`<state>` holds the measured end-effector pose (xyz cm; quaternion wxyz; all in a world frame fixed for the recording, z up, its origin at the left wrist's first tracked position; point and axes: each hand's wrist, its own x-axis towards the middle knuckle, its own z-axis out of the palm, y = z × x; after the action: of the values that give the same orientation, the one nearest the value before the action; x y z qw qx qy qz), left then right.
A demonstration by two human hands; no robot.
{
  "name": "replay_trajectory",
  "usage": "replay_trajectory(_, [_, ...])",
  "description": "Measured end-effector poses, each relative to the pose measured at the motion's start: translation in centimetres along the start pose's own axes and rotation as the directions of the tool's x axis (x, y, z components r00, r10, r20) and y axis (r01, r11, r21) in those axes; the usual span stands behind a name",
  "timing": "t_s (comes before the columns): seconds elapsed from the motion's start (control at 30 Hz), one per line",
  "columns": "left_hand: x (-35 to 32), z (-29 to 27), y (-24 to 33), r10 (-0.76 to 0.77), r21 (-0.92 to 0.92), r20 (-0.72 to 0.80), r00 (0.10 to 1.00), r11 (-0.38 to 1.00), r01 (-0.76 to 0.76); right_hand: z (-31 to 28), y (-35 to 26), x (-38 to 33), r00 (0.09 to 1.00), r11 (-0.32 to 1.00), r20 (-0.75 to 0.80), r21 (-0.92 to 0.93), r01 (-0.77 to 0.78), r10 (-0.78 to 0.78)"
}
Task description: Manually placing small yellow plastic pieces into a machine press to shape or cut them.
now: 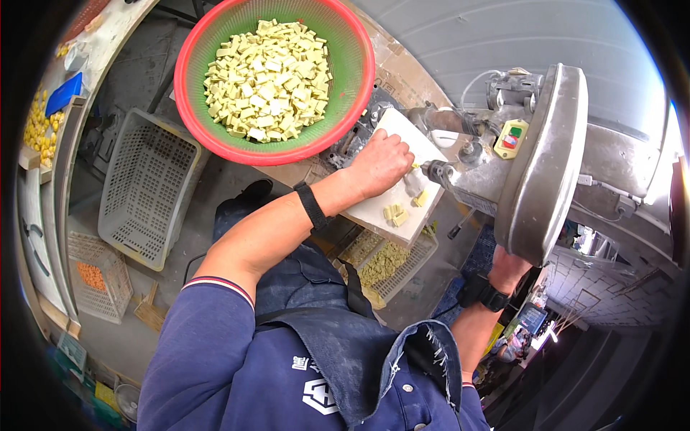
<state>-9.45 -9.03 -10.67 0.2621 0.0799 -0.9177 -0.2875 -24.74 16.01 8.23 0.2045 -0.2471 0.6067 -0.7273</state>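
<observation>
My left hand (384, 164) is closed over the white work board (404, 133), right beside the drill chuck (437, 172) of a grey drill press (543, 165). A bit of yellow block shows at its fingertips. Several loose pale yellow blocks (394, 215) lie on the board's near end, below that hand. At the right, my right hand (509, 267) reaches up behind the rounded head of the press. Its fingers are hidden there, so what it touches cannot be seen. Both wrists wear black bands.
A red-rimmed green basket (188, 79) full of yellow blocks (269, 79) stands left of the press. Under the board sits a crate (410, 271) with yellow scraps. Grey crate (147, 194) and a white crate (118, 298) with orange pieces stand on the floor at left.
</observation>
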Motion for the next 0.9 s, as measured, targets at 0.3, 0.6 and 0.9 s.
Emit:
replay_trajectory(0.3, [-0.1,0.0,-0.1,0.002,-0.001,-0.017,1.0,1.0,-0.002,1.8,0.7,-1.1,0.991,0.997,-0.117,-0.036,0.067,-0.071])
replay_trajectory(0.6, [-0.1,0.1,-0.1,0.011,-0.012,-0.018,1.0,1.0,-0.011,2.7,2.2,-3.9,0.89,0.369,-0.112,-0.927,0.067,-0.441])
replay_trajectory(0.9, [0.0,-0.1,-0.1,0.017,-0.016,-0.007,1.0,1.0,-0.017,4.1,3.5,-5.9,0.906,0.916,-0.316,-0.371,0.154,-0.281])
